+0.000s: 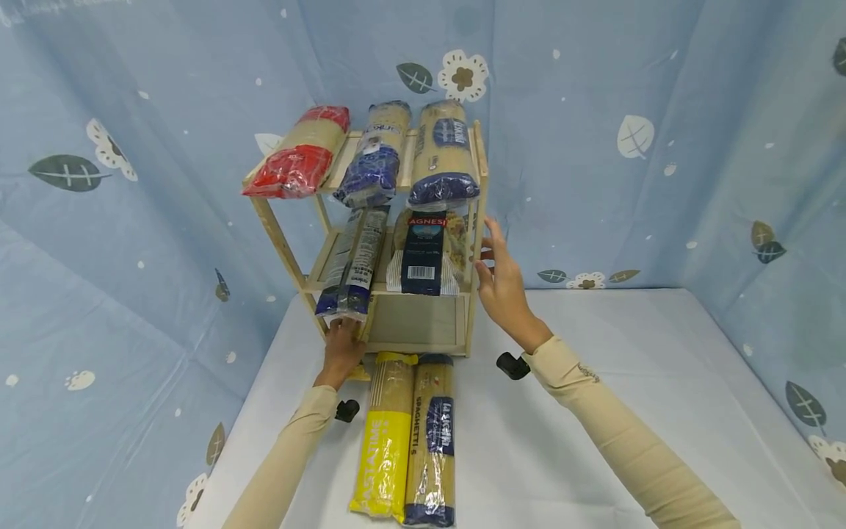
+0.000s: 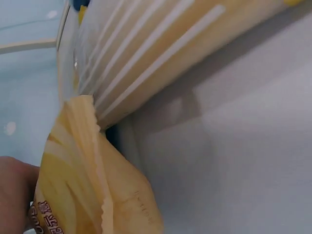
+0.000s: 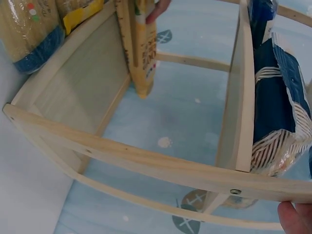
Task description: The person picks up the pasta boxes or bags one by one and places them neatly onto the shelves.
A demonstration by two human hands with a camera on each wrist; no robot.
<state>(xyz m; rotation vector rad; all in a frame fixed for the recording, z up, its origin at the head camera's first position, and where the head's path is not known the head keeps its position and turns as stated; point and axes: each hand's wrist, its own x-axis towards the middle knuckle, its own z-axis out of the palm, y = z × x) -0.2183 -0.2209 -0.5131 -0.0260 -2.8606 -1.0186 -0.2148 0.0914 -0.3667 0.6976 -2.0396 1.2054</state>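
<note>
My left hand [image 1: 342, 351] grips a slim yellow noodle packet [image 3: 141, 53] at the lower left of the wooden rack [image 1: 472, 323]. In the right wrist view the packet stands on edge at the bottom shelf panel. Its crimped end [image 2: 100, 161] fills the lower left of the left wrist view, beside a striped pasta pack [image 2: 146, 63]. Against the rack's right side post, my right hand [image 1: 507, 290] has its fingers spread and relaxed. One of its fingertips [image 3: 291, 217] touches the wooden rail in the right wrist view.
Three pasta packs, including a red one [image 1: 297, 158], lie on the top shelf. A blue-ended pack [image 1: 353, 261] and an Agnesi pack [image 1: 423, 253] occupy the middle. Yellow [image 1: 386, 441] and blue spaghetti packs [image 1: 431, 441] lie on the white table [image 1: 562, 455] in front.
</note>
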